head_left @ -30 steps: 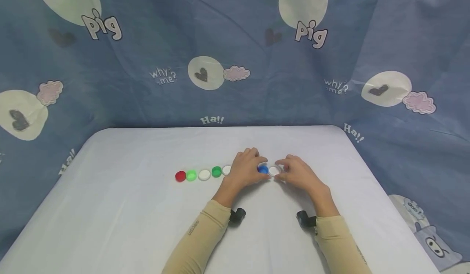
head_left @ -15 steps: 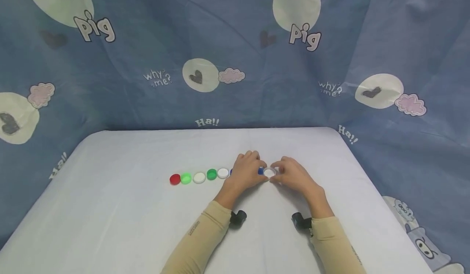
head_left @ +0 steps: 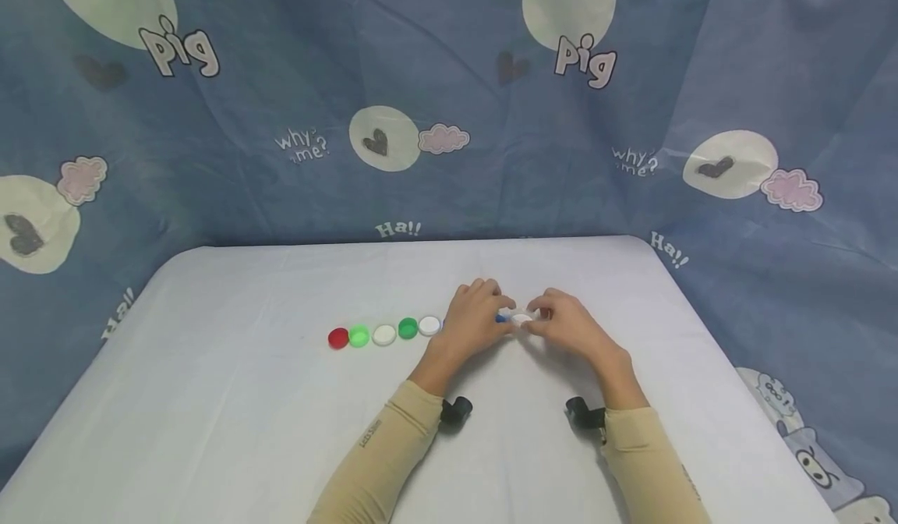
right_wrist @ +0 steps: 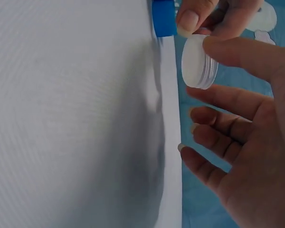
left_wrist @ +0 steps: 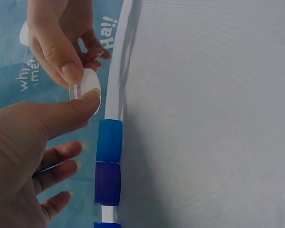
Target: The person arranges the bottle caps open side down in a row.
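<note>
A white bottle cap is pinched between both hands at the right end of a row of caps. My right hand holds its right side with thumb and index finger. My left hand grips its other side, thumb on the near edge, as the left wrist view shows. The white cap looks tilted and raised off the cloth. Just left of it stand a blue cap and a dark purple-blue cap, partly hidden by the left hand in the head view.
Leftward the row goes on with a white cap, a green cap, another white cap, a light green cap and a red cap. They lie on a white-covered table before a blue printed curtain.
The right hand has closed in on the white cap, which lay flat, and both hands now pinch it and tilt it up. The rest of the row keeps its order.
</note>
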Demonstrator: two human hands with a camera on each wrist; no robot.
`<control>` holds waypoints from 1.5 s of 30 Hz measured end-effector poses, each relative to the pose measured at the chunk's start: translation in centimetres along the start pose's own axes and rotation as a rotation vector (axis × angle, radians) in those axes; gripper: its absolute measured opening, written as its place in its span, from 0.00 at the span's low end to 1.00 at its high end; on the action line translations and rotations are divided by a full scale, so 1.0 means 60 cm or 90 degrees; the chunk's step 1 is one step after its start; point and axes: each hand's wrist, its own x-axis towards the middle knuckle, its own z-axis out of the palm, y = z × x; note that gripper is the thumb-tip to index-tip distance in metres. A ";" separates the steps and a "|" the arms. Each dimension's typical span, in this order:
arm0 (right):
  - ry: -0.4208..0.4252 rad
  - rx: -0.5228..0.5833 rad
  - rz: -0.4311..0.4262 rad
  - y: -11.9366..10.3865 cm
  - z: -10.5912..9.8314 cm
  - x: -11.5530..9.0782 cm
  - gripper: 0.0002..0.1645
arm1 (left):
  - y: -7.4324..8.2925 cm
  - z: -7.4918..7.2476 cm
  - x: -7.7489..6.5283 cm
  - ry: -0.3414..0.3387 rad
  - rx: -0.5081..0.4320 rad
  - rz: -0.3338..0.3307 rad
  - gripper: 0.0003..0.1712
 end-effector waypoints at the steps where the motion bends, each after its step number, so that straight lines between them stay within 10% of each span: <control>1: -0.002 0.005 0.003 0.002 0.000 0.000 0.16 | 0.000 -0.001 0.000 0.005 -0.003 0.001 0.22; 11: -0.026 0.070 0.027 0.008 -0.003 -0.001 0.19 | -0.001 -0.006 0.003 0.051 0.012 0.011 0.15; 27: 0.082 0.043 -0.048 0.015 -0.008 0.002 0.06 | -0.001 -0.009 0.004 0.045 -0.003 -0.013 0.16; 45: 0.004 0.134 0.064 0.016 -0.015 -0.003 0.12 | -0.003 -0.013 0.001 0.055 0.001 0.017 0.24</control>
